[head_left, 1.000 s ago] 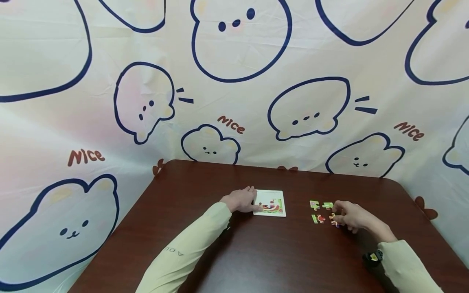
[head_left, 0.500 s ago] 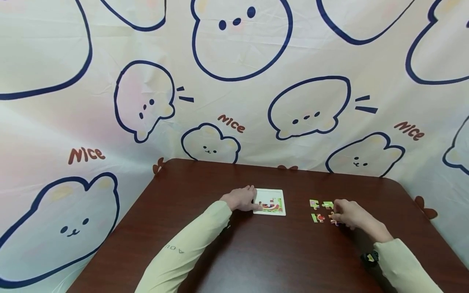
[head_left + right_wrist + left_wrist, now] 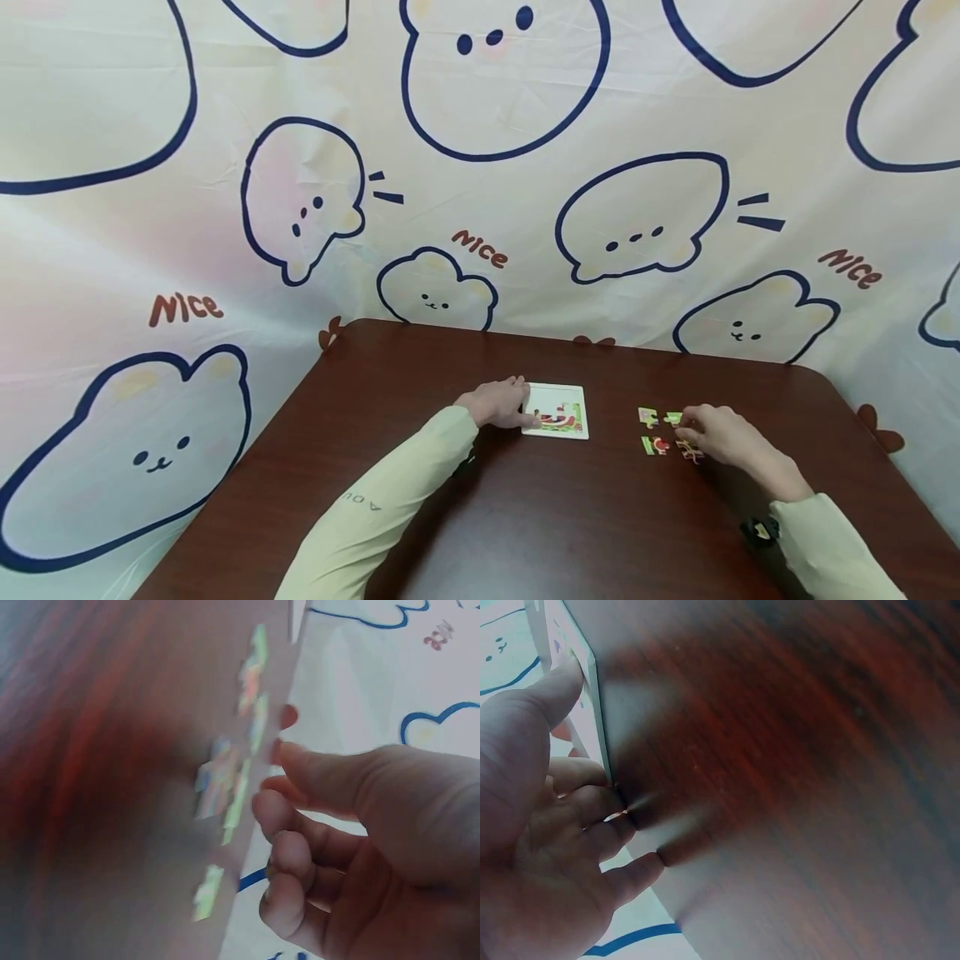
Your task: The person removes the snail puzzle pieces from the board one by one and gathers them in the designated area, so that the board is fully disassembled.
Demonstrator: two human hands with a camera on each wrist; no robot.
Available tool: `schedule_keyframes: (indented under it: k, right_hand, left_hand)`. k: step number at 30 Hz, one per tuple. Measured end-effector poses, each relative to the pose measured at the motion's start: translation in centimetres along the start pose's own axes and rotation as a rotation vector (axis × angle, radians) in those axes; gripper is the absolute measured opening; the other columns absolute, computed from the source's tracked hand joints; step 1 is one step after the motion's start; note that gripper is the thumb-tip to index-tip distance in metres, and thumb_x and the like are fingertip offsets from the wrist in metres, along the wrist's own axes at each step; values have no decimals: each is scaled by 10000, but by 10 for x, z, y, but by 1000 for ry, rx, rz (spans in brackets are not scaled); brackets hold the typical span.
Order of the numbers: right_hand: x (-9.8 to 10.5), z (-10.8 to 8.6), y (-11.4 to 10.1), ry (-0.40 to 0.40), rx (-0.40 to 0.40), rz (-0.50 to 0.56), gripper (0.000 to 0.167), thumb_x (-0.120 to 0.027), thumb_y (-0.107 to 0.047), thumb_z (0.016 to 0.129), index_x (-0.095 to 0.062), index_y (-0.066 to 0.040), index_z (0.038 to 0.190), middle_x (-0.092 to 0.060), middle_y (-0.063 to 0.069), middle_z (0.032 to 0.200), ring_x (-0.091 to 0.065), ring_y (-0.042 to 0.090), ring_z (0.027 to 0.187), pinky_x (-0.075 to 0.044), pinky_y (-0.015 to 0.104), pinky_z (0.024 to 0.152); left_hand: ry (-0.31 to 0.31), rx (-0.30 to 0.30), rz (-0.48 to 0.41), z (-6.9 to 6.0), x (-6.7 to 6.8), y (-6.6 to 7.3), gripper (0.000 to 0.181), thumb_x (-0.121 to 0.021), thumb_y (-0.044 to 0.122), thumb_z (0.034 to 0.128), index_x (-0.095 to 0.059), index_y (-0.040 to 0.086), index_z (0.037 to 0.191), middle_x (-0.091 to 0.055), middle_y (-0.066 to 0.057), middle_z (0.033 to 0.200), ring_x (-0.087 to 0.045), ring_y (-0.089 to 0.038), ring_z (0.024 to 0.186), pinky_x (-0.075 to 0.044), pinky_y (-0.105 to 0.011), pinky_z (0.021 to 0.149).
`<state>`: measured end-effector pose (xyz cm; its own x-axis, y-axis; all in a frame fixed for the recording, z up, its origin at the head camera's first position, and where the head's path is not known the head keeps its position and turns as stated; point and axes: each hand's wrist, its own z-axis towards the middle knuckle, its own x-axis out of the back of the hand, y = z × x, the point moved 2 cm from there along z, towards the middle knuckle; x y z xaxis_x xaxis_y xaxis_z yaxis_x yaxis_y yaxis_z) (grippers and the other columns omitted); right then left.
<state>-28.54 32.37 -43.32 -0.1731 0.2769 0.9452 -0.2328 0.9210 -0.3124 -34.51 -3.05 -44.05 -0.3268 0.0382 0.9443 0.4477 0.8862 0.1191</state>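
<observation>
In the head view my left hand (image 3: 495, 402) rests at the left side of a white puzzle board (image 3: 555, 392). The left thumb lies on top of the board and the other fingers stand along its edge, fingertips on the table in the left wrist view. Part of a picture is fitted in the board. My right hand (image 3: 723, 435) hovers over loose jigsaw pieces, loosely curled; no piece shows between its fingers. Nearest it are a green piece (image 3: 672, 418), partly covered, and a multicoloured piece (image 3: 689, 452). The right wrist view is blurred.
Left of those two lie a green-and-pink piece (image 3: 647, 417) and a green-and-red piece (image 3: 655, 446). Everything is on a dark brown table (image 3: 570, 517). A printed cloth (image 3: 450, 192) hangs behind its far edge.
My right hand has shifted from the multicoloured piece up to the green piece, leaving the former more exposed. My left hand has stayed at the board. The head view has tilted slightly.
</observation>
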Motion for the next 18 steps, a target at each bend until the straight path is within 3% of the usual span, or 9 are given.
schedule_keyframes:
  k: [11,18]
  right_hand:
    - [3,19,-33,-43,99,28,88,-620,-197,961,-671,-124,963,-631,-4,759,-516,114,580,-436,279,518]
    - [-5,42,-52,-40,153,67,105,-654,-240,948,-661,-152,1005,-666,-14,871,-557,115,683,-484,277,614]
  left_hand:
    - [-9,-6,-9,0,-2,-1,801,-528,614,930,-324,136,1540,-265,-78,1628,-248,-207,1511,-308,-400,1192]
    - [-5,-13,-14,-1,-1,-2,810,-532,614,928,-317,131,1541,-259,-83,1630,-241,-211,1514,-297,-403,1197]
